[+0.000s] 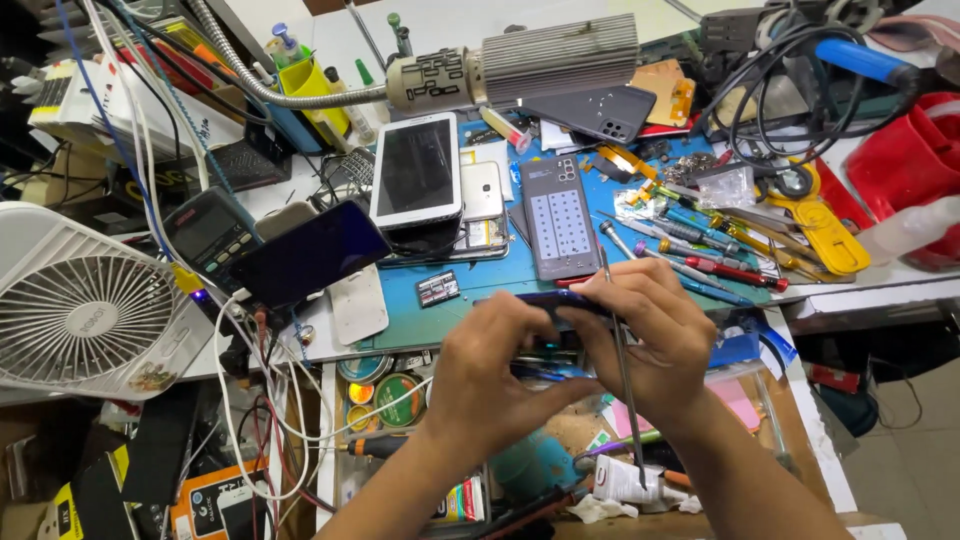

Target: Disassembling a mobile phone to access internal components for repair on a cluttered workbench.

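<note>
A white fan [75, 305] stands at the far left edge of the bench, with a multimeter [205, 232] just right of it and a dark phone [310, 250] lying tilted beside that. Farther back a white tablet [417, 168] lies on the blue mat [480, 290], under a lamp [520, 65] on a flexible neck. Near the middle, the left hand [490, 375] curls its fingers around the left end of a blue phone [560, 300], held edge-up over the mat's near edge. The right hand [655, 335] pinches the phone's right end and top edge, and a long thin metal tool [622, 370] runs down through its fingers. Beyond the hands lies a grey phone back [562, 215]. To the right, screwdrivers [720, 262] and yellow tools [820, 230] lie scattered, with a red tub [915, 165] at the far right.
</note>
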